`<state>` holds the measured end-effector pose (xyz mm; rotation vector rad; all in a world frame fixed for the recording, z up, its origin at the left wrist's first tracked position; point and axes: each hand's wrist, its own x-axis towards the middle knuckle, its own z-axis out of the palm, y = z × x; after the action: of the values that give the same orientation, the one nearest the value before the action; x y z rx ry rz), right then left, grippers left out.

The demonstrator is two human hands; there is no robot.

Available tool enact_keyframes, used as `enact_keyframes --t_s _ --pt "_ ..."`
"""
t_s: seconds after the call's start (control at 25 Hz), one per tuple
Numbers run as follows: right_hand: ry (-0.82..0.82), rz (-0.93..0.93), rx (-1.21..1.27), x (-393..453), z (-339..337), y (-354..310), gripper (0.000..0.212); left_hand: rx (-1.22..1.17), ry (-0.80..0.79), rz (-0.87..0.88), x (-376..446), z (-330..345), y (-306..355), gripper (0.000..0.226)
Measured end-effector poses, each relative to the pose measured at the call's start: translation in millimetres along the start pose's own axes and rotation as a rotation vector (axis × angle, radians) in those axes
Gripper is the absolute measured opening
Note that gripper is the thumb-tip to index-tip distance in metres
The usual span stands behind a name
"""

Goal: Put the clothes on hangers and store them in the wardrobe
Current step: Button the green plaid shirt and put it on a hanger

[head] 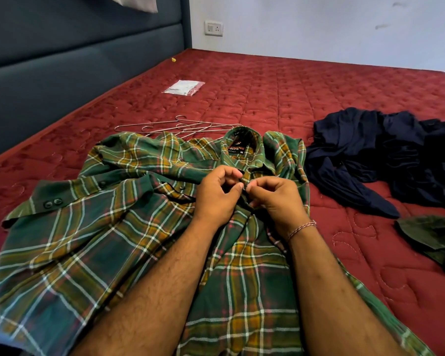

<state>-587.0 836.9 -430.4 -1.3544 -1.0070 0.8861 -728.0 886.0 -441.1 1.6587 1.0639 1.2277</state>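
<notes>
Green plaid shirt (pixel 108 242) spread flat on red mattress (pixel 293 93), centre to lower left of frame. Left hand (pixel 216 196) and right hand (pixel 275 199), fingers curled, both pinch the shirt's front placket below the collar. Wire hangers (pixel 175 127) just above collar; dark clothes (pixel 385 152) heaped at right.

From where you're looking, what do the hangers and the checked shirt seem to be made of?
The hangers look like thin bare metal wire: slim, silvery, with a slight shine. The checked shirt looks like soft woven cloth, perhaps cotton flannel: matte, with the green and yellow plaid woven in, and it creases loosely where it lies on the bed.
</notes>
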Motion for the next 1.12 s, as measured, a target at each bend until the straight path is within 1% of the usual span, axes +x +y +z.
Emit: enact_keyframes --t_s 0.04,0.12,0.2,0.24,0.28,0.32,0.36,0.44,0.48,0.52,0.56,0.64,0.68,0.76,0.8,0.88,0.92,0.96,1.0,1.04,1.08,1.12 --pt "0.003 -0.002 -0.009 -0.9 -0.2 -0.5 0.007 0.009 -0.023 -0.002 0.2 -1.0 1.5 0.026" --pt "0.127 -0.076 -0.167 -3.8 2.5 1.7 0.008 0.052 0.005 0.016 -1.7 -4.7 5.7 0.023" --pt "0.275 -0.182 -0.334 -13.2 -0.3 -1.5 0.011 0.139 0.132 0.073 -4.6 -15.5 11.7 0.021" --pt "0.296 -0.221 -0.378 -17.5 -4.6 -5.0 0.012 0.179 0.189 0.098 -5.8 -22.8 13.0 0.02" --pt "0.271 -0.23 -0.411 -20.4 -9.5 -7.8 0.01 0.221 0.212 0.113 -7.6 -30.1 12.3 0.018" --pt "0.2 -0.217 -0.443 -22.7 -13.6 -10.9 0.008 0.279 0.191 0.124 -10.4 -36.5 11.0 0.017" --pt "0.098 -0.191 -0.5 -24.2 -16.0 -12.3 0.01 0.358 0.138 0.137 -13.7 -40.6 9.1 0.016" --pt "-0.094 -0.178 -0.709 -27.0 -15.3 -11.3 0.016 0.536 0.011 0.159 -19.6 -42.7 3.5 0.015" --pt "-0.121 -0.209 -0.788 -27.5 -13.1 -10.7 0.013 0.596 -0.023 0.156 -20.9 -42.3 1.3 0.016" --pt "-0.103 -0.245 -0.799 -27.1 -12.6 -11.5 0.007 0.646 -0.038 0.143 -20.8 -42.0 0.1 0.017" --pt "-0.072 -0.261 -0.758 -27.1 -13.9 -13.4 0.003 0.7 -0.05 0.124 -20.0 -41.7 -1.2 0.02" --pt "-0.021 -0.242 -0.679 -26.1 -18.4 -14.7 0.009 0.81 -0.084 0.099 -17.8 -40.7 -3.9 0.024" --pt "0.005 -0.212 -0.649 -25.5 -19.7 -14.6 0.012 0.815 -0.088 0.105 -17.9 -40.4 -4.0 0.021" --pt "0.051 -0.12 -0.534 -24.6 -22.0 -15.8 0.017 0.683 -0.011 0.157 -19.4 -42.0 0.3 0.011" --pt "0.055 -0.063 -0.402 -26.0 -22.9 -18.6 0.02 0.589 0.061 0.191 -20.5 -45.0 3.8 0.007" --pt "0.0 0.038 -0.057 -30.9 -24.0 -24.7 0.025 0.442 0.174 0.255 -22.8 -51.8 17.3 0.006" --pt "-0.046 0.08 0.092 -34.0 -24.8 -28.5 0.024 0.399 0.187 0.271 -23.3 -55.0 24.8 0.008" --pt "-0.085 0.113 0.186 -37.0 -25.4 -32.3 0.022 0.373 0.178 0.273 -23.3 -57.9 31.8 0.011" --pt "-0.115 0.132 0.228 -38.6 -25.6 -34.5 0.02 0.368 0.152 0.257 -23.6 -61.2 37.1 0.012" --pt "-0.134 0.128 0.217 -39.3 -24.8 -35.2 0.018 0.38 0.114 0.223 -24.3 -65.0 39.6 0.011" --pt "-0.14 0.105 0.14 -40.4 -23.9 -35.6 0.017 0.4 0.056 0.175 -25.7 -69.3 38.3 0.008" --pt "-0.144 0.064 0.011 -41.5 -22.8 -35.3 0.017 0.432 -0.022 0.12 -28.2 -74.4 35.3 0.006"
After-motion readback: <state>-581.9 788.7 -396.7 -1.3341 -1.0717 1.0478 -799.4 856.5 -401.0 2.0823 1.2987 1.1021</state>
